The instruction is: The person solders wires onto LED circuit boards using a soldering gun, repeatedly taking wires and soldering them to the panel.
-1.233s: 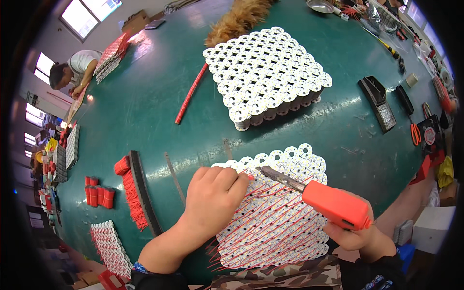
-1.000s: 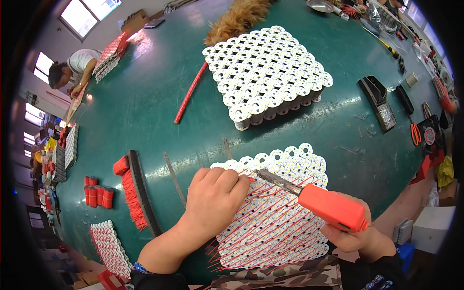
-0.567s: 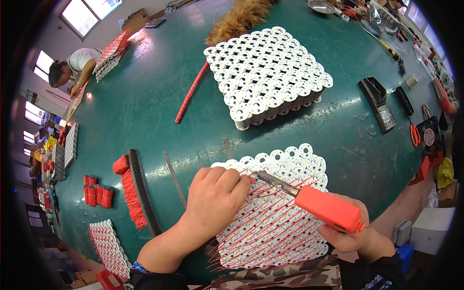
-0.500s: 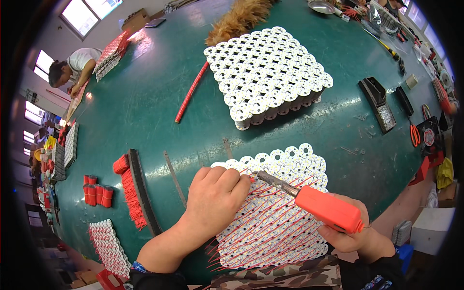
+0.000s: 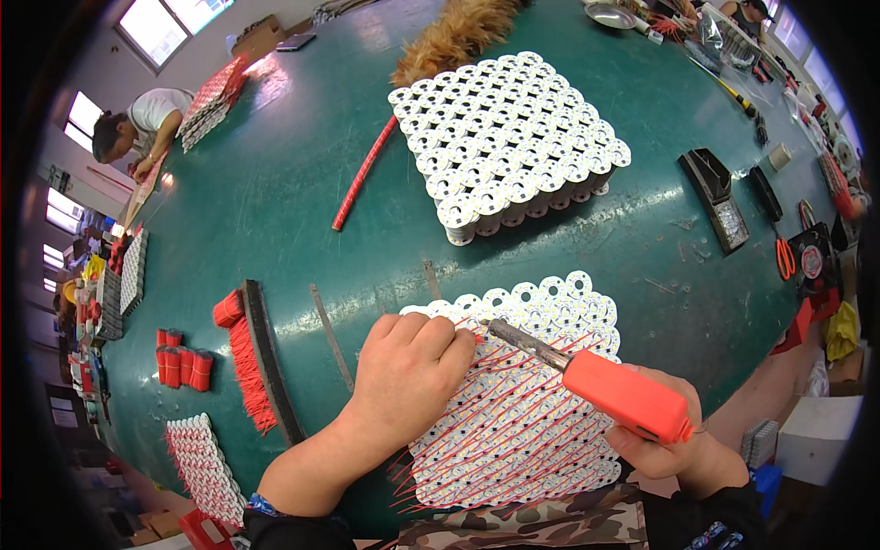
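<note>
My right hand (image 5: 662, 451) is wrapped round the red handle of a soldering iron (image 5: 627, 396). Its metal tip points left, just by the fingertips of my left hand (image 5: 408, 371). Those fingers are pinched together on a red wire (image 5: 478, 338), of which only a short end shows. Under both hands lies a panel of round white circuit boards (image 5: 550, 316), joined edge to edge. Many thin red wires run slantwise across its nearer part, while its far rows are bare. Part of the panel is hidden by my left hand and the iron.
A thick stack of similar panels (image 5: 513, 137) stands beyond. Left are a dark strip (image 5: 270, 362) with red wires along it, wire bundles (image 5: 188, 368) and a smaller wired panel (image 5: 203, 463). A black holder (image 5: 715, 197) and scissors (image 5: 785, 257) lie right. Another person (image 5: 156, 119) works far left.
The soldering iron's tip has shifted very slightly at the far edge of the wired area. My left hand stays in nearly the same place.
</note>
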Demonstrator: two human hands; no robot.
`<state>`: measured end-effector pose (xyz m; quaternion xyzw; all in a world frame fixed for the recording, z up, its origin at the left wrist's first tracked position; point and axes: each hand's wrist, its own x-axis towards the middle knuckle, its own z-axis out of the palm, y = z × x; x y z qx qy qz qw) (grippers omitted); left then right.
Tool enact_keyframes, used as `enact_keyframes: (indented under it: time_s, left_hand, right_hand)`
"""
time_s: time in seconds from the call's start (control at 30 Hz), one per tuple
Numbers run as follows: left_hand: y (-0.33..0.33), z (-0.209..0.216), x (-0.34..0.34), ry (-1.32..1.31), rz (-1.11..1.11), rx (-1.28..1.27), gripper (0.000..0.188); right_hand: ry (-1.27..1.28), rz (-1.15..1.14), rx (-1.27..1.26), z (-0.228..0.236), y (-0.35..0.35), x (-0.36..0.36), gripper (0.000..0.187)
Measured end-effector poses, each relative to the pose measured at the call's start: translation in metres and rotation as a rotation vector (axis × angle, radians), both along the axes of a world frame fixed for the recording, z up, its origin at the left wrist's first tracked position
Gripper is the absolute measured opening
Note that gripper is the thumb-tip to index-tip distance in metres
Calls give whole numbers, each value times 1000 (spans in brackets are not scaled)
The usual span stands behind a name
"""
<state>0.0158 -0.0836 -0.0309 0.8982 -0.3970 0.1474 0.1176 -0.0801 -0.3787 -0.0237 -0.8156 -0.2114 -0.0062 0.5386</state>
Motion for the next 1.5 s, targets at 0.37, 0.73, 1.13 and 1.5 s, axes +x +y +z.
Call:
enact_keyframes:
  time_s: [0.37, 0.73, 1.13, 1.5]
  left_hand:
    - [0, 0, -1, 27, 22, 15, 19]
    - [1, -2, 0, 8, 6, 3, 16]
    - [-1, 0, 0, 29, 19, 9, 18]
    - [0, 2, 0, 10, 9, 6, 13]
  right_hand:
    - [28, -26, 57, -1, 6, -2, 58]
    - [-12, -17, 16, -2, 4, -3, 58]
    - [-97, -11, -38, -4, 2, -2, 61]
    - [5, -126, -132, 7, -19, -20, 44]
